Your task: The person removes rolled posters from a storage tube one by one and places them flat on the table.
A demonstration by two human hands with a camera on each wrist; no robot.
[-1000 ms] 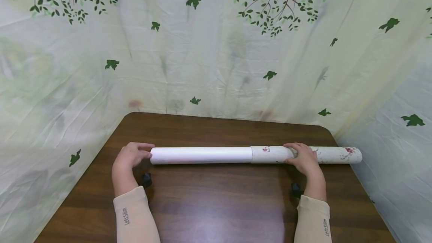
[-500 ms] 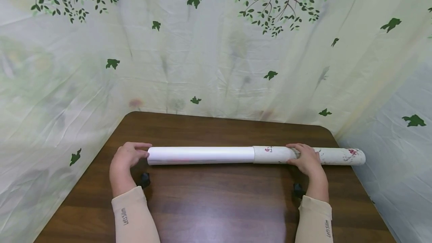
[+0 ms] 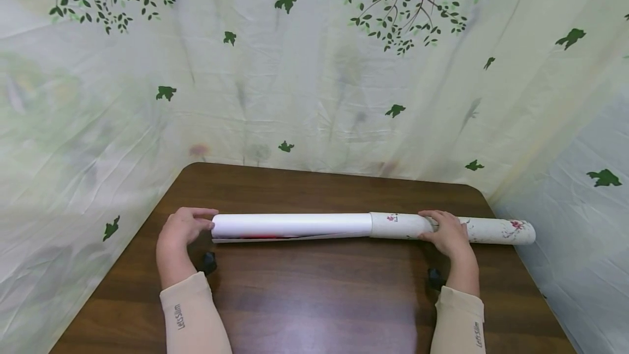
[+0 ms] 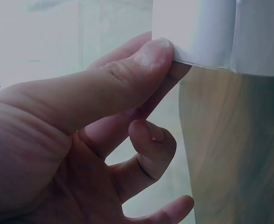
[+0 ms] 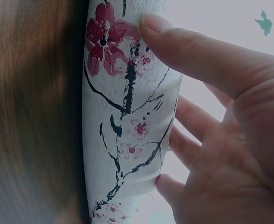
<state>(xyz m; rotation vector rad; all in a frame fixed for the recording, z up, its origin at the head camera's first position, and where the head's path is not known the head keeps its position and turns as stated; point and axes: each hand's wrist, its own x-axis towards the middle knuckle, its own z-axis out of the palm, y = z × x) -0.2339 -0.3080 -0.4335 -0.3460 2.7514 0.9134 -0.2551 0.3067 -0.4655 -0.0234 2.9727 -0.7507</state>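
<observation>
In the head view, a rolled sheet of white paper (image 3: 295, 225) sticks out leftward from a white tube (image 3: 496, 230) printed with red blossoms and dark branches. My left hand (image 3: 179, 231) pinches the roll's left end between thumb and fingers; the left wrist view shows the thumb on the paper's edge (image 4: 197, 32), the lower fingers loosely bent. Along the front of the roll a loose edge gapes, with a strip of red inside. My right hand (image 3: 447, 232) grips the tube near its middle, thumb (image 5: 158, 28) across the blossom print and fingers around the far side.
Both lie across a brown wooden table (image 3: 314, 288), the tube's right end jutting past the table's right edge. Behind stands a pale curtain (image 3: 314, 70) with printed leaves. Small black devices (image 3: 209, 263) sit at both wrists.
The left hand has drawn the paper a little to the left, while the right hand and tube have shifted slightly right. The roll's front edge has come loose, baring some red.
</observation>
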